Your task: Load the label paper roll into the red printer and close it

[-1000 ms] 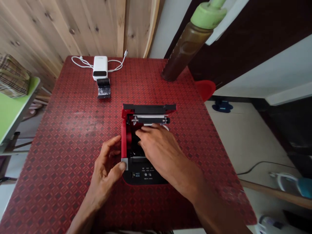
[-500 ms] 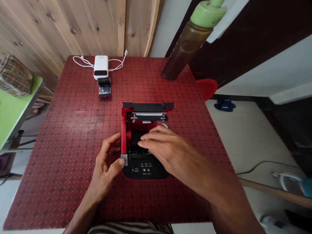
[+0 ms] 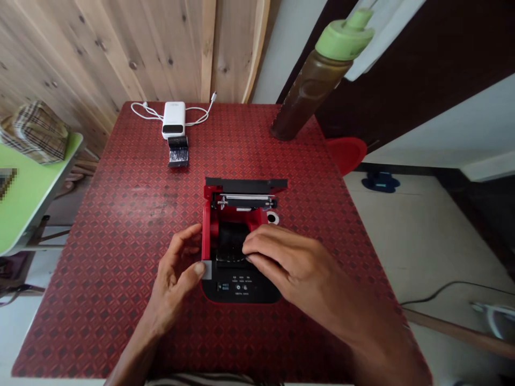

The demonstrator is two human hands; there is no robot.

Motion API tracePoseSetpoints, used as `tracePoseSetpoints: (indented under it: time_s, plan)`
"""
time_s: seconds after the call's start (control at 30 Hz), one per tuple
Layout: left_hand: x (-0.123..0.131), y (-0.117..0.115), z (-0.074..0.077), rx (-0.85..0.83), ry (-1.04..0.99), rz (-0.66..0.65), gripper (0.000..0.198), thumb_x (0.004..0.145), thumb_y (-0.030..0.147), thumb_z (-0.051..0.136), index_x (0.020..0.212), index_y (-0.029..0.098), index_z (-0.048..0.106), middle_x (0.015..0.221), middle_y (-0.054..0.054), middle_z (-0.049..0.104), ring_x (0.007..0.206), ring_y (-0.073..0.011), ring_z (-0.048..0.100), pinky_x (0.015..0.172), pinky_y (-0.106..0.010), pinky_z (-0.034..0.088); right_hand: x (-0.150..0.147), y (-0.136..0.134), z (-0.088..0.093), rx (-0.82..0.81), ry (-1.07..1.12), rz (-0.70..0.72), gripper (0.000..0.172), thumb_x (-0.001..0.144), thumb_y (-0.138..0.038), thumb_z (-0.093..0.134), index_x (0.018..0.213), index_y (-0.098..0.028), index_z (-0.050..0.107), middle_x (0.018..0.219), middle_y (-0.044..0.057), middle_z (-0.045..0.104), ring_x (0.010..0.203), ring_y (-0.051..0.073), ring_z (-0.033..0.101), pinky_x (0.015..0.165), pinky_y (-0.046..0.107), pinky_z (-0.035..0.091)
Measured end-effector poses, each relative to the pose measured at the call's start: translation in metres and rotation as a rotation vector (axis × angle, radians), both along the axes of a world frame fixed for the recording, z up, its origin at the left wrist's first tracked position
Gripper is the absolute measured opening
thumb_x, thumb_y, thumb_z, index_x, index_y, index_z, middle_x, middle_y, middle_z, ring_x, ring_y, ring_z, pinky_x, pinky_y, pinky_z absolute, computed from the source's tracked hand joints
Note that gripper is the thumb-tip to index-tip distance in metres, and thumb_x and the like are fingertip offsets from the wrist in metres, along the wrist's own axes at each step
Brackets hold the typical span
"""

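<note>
A red and black label printer point(image 3: 241, 295) sits on the table with its lid point(image 3: 246, 185) raised. My left hand point(image 3: 177, 273) holds the printer's left side, thumb on the grey front corner and curled fingers along the wall. Inside the bay lies a black roll point(image 3: 232, 236), its loose front edge near the control panel. My right hand point(image 3: 287, 257) reaches over the right wall and pinches that edge between thumb and fingers. The hand hides the right part of the bay. A small white ring with a dark centre point(image 3: 272, 217) shows beside the printer's right wall.
On the red patterned table point(image 3: 132, 241) stand a white power bank point(image 3: 174, 117) with a white cable point(image 3: 201, 118), a short black film strip point(image 3: 178, 155) and a tall brown bottle point(image 3: 309, 91). A green table point(image 3: 32, 198) bears a plaid bag point(image 3: 40, 131).
My right hand has drawn slightly right, and its outstretched fingers have closed on the black roll's edge. More of the roll shows. My left hand keeps its hold; the whole view has shifted a little.
</note>
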State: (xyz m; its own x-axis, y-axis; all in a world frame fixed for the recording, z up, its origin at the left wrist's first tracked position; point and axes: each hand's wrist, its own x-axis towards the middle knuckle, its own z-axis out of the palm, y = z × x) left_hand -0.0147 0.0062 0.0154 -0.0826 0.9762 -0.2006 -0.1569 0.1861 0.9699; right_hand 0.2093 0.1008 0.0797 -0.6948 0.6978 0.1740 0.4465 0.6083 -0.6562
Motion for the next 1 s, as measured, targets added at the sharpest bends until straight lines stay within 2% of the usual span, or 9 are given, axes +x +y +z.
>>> tracePoseSetpoints:
  time_s: [0.1,0.23,0.4,0.47,0.57,0.63,0.73,0.87,1.0]
  plan:
    - [0.000,0.016,0.012,0.039,0.073,0.057,0.053,0.103,0.050,0.069,0.152,0.031,0.062,0.155,-0.010,0.065,0.141,-0.0346,0.062,0.117,-0.053,0.050,0.006,-0.016,-0.006,0.048,0.015,-0.068,0.025,0.105,-0.002,0.057,0.099,-0.023,0.069,0.105,0.004,0.077,0.096,0.018,0.075,0.087,0.032,0.062]
    - [0.001,0.055,0.026,0.200,0.189,0.126,0.047,0.104,0.052,0.068,0.146,0.031,0.067,0.150,-0.008,0.069,0.139,-0.0317,0.062,0.115,-0.050,0.050,0.007,-0.030,-0.007,0.115,0.055,-0.116,0.030,0.103,0.003,0.055,0.103,-0.024,0.069,0.103,0.003,0.077,0.094,0.018,0.074,0.084,0.033,0.064]
    - [0.001,0.089,0.029,0.250,0.189,0.228,0.038,0.108,0.059,0.061,0.106,0.026,0.077,0.116,-0.005,0.077,0.116,-0.0262,0.068,0.105,-0.043,0.051,0.005,-0.039,-0.004,0.238,0.071,-0.171,0.028,0.103,0.003,0.056,0.102,-0.021,0.071,0.097,0.004,0.078,0.086,0.019,0.073,0.079,0.033,0.065]
    - [0.001,0.087,0.029,0.230,0.170,0.244,0.031,0.106,0.055,0.068,0.096,0.026,0.075,0.114,-0.003,0.077,0.119,-0.0243,0.067,0.108,-0.040,0.049,0.005,-0.044,-0.007,0.287,0.050,-0.192,0.027,0.103,0.002,0.057,0.105,-0.020,0.072,0.101,0.006,0.080,0.089,0.020,0.074,0.083,0.035,0.066]
    - [-0.001,0.072,0.026,0.169,0.101,0.215,0.018,0.097,0.043,0.083,0.097,0.027,0.075,0.132,-0.001,0.075,0.134,-0.0244,0.063,0.115,-0.038,0.046,0.003,-0.050,-0.013,0.382,0.056,-0.232,0.025,0.102,0.003,0.060,0.108,-0.018,0.073,0.106,0.009,0.082,0.093,0.021,0.075,0.085,0.037,0.067]
    - [-0.003,0.060,0.023,0.114,0.071,0.174,0.028,0.092,0.041,0.087,0.115,0.031,0.075,0.146,-0.003,0.070,0.143,-0.0278,0.060,0.116,-0.041,0.049,0.002,-0.054,-0.016,0.448,0.054,-0.276,0.024,0.101,0.002,0.062,0.108,-0.018,0.074,0.106,0.010,0.082,0.095,0.022,0.076,0.087,0.038,0.067]
    - [-0.006,0.044,0.016,0.014,0.052,0.086,0.055,0.092,0.045,0.086,0.142,0.032,0.067,0.149,-0.009,0.070,0.145,-0.0341,0.061,0.117,-0.051,0.052,0.001,-0.056,-0.018,0.510,0.005,-0.341,0.023,0.100,0.000,0.065,0.105,-0.021,0.074,0.112,0.011,0.083,0.103,0.025,0.078,0.091,0.042,0.067]
    - [-0.005,0.037,0.013,-0.010,0.044,0.008,0.057,0.094,0.046,0.084,0.147,0.029,0.067,0.153,-0.011,0.070,0.146,-0.0359,0.063,0.121,-0.055,0.051,0.001,-0.056,-0.018,0.484,-0.012,-0.338,0.021,0.099,0.000,0.065,0.103,-0.019,0.072,0.126,0.014,0.083,0.119,0.030,0.079,0.100,0.046,0.064]
    - [-0.003,0.035,0.017,0.018,0.080,-0.007,0.056,0.098,0.046,0.080,0.150,0.028,0.066,0.158,-0.011,0.067,0.149,-0.0350,0.061,0.122,-0.054,0.051,0.002,-0.057,-0.020,0.465,-0.015,-0.315,0.024,0.098,0.003,0.063,0.106,-0.018,0.069,0.127,0.011,0.084,0.119,0.028,0.080,0.102,0.044,0.061]
